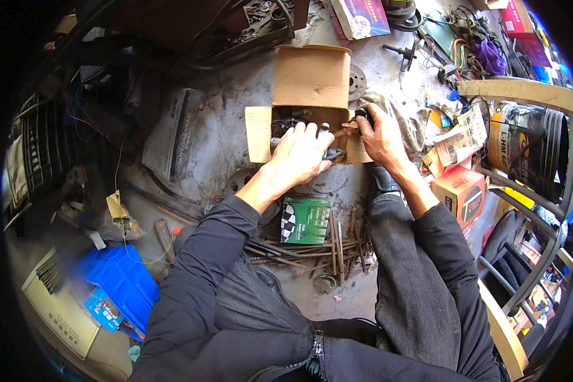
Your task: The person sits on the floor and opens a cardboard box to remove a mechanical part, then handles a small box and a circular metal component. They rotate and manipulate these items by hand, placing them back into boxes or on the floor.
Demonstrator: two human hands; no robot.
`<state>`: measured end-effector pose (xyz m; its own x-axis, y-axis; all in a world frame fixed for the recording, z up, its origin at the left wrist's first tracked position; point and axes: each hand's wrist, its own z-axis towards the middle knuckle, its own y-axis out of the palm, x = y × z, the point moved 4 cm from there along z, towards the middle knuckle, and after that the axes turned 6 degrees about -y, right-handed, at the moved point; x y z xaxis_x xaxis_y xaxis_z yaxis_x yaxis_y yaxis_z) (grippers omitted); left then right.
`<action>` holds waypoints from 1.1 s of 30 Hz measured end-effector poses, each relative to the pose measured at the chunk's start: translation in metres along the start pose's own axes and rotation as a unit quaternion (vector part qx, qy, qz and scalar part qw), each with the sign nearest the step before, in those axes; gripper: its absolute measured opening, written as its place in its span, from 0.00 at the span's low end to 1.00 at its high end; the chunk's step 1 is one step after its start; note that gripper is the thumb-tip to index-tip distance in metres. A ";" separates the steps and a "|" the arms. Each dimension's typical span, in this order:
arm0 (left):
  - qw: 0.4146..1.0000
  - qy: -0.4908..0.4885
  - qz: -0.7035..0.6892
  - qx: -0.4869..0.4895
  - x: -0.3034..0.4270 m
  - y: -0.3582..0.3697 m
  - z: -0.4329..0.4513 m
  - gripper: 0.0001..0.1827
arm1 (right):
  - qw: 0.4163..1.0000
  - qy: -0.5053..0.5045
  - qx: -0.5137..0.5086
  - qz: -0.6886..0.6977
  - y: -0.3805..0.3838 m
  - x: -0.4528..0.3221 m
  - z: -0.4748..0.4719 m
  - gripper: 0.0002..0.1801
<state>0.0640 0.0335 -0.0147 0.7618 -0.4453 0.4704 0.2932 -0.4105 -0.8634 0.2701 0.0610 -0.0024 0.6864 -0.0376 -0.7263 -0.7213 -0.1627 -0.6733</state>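
An open cardboard box point(310, 79) sits on the floor before me, its flaps spread. Metal parts point(286, 123) fill it, some dark, some grey. My left hand point(298, 153) reaches over the box's near edge, fingers bent down among the parts beside a grey cylindrical piece point(323, 128). Whether it grips anything is hidden by the hand. At the box's right side, my right hand point(382, 136) pinches a small black part point(363, 113) between thumb and fingers. A rusty, copper-coloured piece point(350, 125) shows just left of those fingertips.
A green carton point(305, 219) and rusty rods point(334, 248) lie between my legs. On the right stand a metal-framed chair point(525, 88), an orange carton point(458, 193) and a large oil bucket point(525, 138). A blue plastic crate point(124, 281) is at left. A grey rag point(401, 119) lies beyond my right hand.
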 end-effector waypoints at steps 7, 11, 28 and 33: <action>0.980 -0.098 -0.026 0.174 -0.005 -0.001 -0.004 0.36 | 1.000 0.014 -0.002 0.011 0.013 0.013 -0.009 0.15; 0.980 -0.157 -0.010 0.119 0.003 0.005 -0.003 0.37 | 0.999 -0.014 0.026 -0.016 0.013 0.001 -0.009 0.16; 0.989 -0.128 0.032 0.062 -0.005 0.020 -0.007 0.47 | 0.970 -0.080 0.203 0.108 -0.039 -0.086 -0.004 0.09; 0.991 -0.100 -0.078 -0.032 -0.014 0.007 -0.026 0.51 | 0.948 0.004 0.053 0.315 -0.018 -0.121 -0.006 0.11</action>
<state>0.0407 0.0163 -0.0225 0.8113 -0.2079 0.5465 0.3843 -0.5147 -0.7664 0.2010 0.0627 0.0982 0.1177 -0.1023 -0.9878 -0.9930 -0.0055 -0.1177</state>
